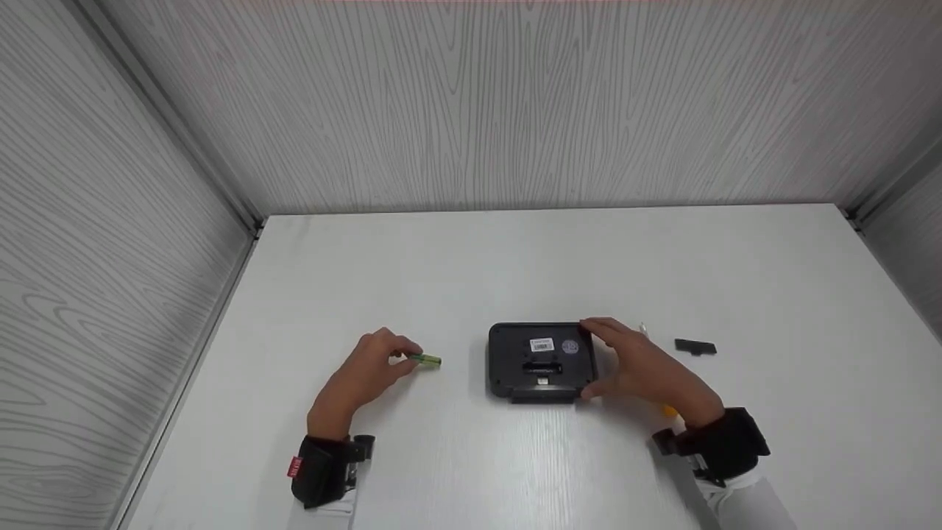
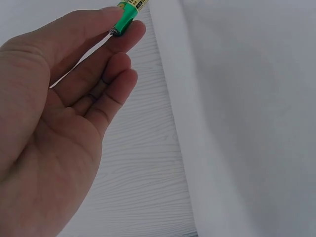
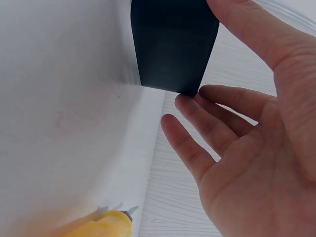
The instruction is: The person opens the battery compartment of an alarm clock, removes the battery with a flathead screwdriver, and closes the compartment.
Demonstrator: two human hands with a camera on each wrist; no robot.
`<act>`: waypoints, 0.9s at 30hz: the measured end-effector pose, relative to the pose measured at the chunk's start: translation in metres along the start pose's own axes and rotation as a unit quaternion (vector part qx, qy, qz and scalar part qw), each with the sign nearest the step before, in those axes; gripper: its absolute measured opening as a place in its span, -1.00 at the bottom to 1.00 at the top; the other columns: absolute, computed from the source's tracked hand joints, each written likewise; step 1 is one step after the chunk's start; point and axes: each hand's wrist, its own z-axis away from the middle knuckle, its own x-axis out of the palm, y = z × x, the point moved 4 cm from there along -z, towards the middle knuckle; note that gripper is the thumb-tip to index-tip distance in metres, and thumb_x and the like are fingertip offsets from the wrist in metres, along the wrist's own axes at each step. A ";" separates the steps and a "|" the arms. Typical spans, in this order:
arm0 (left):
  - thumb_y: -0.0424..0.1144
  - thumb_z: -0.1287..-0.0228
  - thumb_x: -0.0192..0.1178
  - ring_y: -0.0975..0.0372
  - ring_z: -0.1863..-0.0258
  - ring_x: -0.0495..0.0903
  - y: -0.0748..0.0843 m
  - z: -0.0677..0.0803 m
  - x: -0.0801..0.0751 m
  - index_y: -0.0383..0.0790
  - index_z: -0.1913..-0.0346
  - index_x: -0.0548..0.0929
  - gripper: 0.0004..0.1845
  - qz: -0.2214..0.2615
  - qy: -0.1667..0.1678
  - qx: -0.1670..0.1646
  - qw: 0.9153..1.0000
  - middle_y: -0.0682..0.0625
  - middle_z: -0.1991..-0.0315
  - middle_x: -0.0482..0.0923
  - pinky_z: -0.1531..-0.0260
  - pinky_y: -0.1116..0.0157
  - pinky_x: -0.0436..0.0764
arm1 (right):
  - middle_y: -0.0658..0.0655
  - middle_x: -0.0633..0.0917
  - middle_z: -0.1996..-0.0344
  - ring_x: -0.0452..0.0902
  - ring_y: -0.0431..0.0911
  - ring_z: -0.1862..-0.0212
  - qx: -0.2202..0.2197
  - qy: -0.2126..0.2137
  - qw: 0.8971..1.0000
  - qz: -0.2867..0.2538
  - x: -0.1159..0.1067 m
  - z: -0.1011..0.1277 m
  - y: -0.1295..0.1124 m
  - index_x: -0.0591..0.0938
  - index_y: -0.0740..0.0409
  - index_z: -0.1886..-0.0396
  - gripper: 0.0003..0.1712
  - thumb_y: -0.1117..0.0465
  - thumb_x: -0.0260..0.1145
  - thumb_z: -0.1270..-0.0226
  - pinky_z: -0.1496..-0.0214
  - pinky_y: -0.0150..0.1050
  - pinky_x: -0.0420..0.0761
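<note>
My left hand [image 1: 372, 372] pinches a green and yellow battery [image 1: 426, 360] between thumb and forefinger, left of a black device. The left wrist view shows the battery's metal end [image 2: 114, 31] by the fingertips; the other fingers are loosely bent. The black rectangular device [image 1: 508, 353] lies back side up, with a small slot [image 1: 542, 368] in its middle and two stickers. My right hand [image 1: 636, 368] grips its right end, thumb at the near corner and fingers at the far corner. In the right wrist view the device's dark side [image 3: 173, 49] sits between thumb and fingers.
A small black cover [image 1: 695, 347] lies on the white table to the right of the right hand. Under the right wrist, a yellow-handled tool [image 3: 106, 224] is partly hidden. Wood-grained panels [image 1: 471, 110] stand at the back and sides.
</note>
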 end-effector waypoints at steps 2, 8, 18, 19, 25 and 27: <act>-0.38 -0.22 0.27 0.15 0.16 0.55 -0.002 0.000 0.001 -0.18 0.14 0.77 -0.82 0.002 -0.003 -0.003 1.000 0.00 0.29 0.61 0.15 0.20 0.55 | 0.15 0.35 -0.42 0.31 0.18 -0.40 0.001 0.000 1.000 -0.003 0.000 0.000 0.000 0.27 0.16 -0.46 0.21 -0.10 0.63 0.21 -0.37 0.15 0.35; -0.39 -0.22 0.26 0.19 0.19 0.52 -0.005 0.000 0.003 -0.16 0.14 0.77 -0.81 0.000 -0.015 -0.020 1.000 0.01 0.30 0.59 0.16 0.22 0.54 | 0.17 0.36 -0.41 0.30 0.18 -0.41 -0.004 0.001 1.000 0.001 -0.001 0.000 -0.001 0.27 0.18 -0.46 0.22 -0.09 0.64 0.21 -0.38 0.17 0.34; -0.40 -0.19 0.27 0.18 0.19 0.51 -0.009 0.001 0.001 -0.17 0.11 0.77 -0.78 -0.014 -0.026 -0.058 0.998 -0.01 0.29 0.58 0.14 0.21 0.54 | 0.15 0.38 -0.40 0.28 0.13 -0.42 -0.010 0.003 1.000 -0.003 -0.001 0.000 -0.002 0.27 0.18 -0.45 0.21 -0.08 0.64 0.21 -0.39 0.15 0.33; -0.40 -0.20 0.27 0.18 0.20 0.50 -0.009 0.001 0.001 -0.17 0.10 0.77 -0.78 -0.016 -0.026 -0.060 0.998 -0.02 0.29 0.57 0.14 0.21 0.54 | 0.15 0.38 -0.40 0.29 0.13 -0.42 -0.009 0.004 1.000 -0.003 -0.001 0.000 -0.002 0.28 0.18 -0.45 0.20 -0.08 0.64 0.21 -0.39 0.15 0.33; -0.42 -0.20 0.27 0.17 0.17 0.50 -0.011 0.001 0.002 -0.19 0.11 0.76 -0.78 -0.023 -0.025 -0.068 0.997 -0.04 0.26 0.58 0.07 0.17 0.55 | 0.16 0.37 -0.40 0.27 0.15 -0.43 -0.007 0.001 1.000 0.002 0.000 -0.001 -0.001 0.27 0.18 -0.46 0.22 -0.08 0.64 0.22 -0.40 0.14 0.32; -0.43 -0.20 0.27 0.16 0.15 0.51 -0.012 0.001 0.003 -0.20 0.13 0.76 -0.79 -0.020 -0.022 -0.066 0.997 -0.04 0.23 0.61 0.04 0.15 0.55 | 0.16 0.37 -0.41 0.27 0.14 -0.43 -0.006 -0.001 1.000 0.003 0.000 -0.001 -0.001 0.27 0.18 -0.46 0.22 -0.08 0.65 0.22 -0.40 0.13 0.33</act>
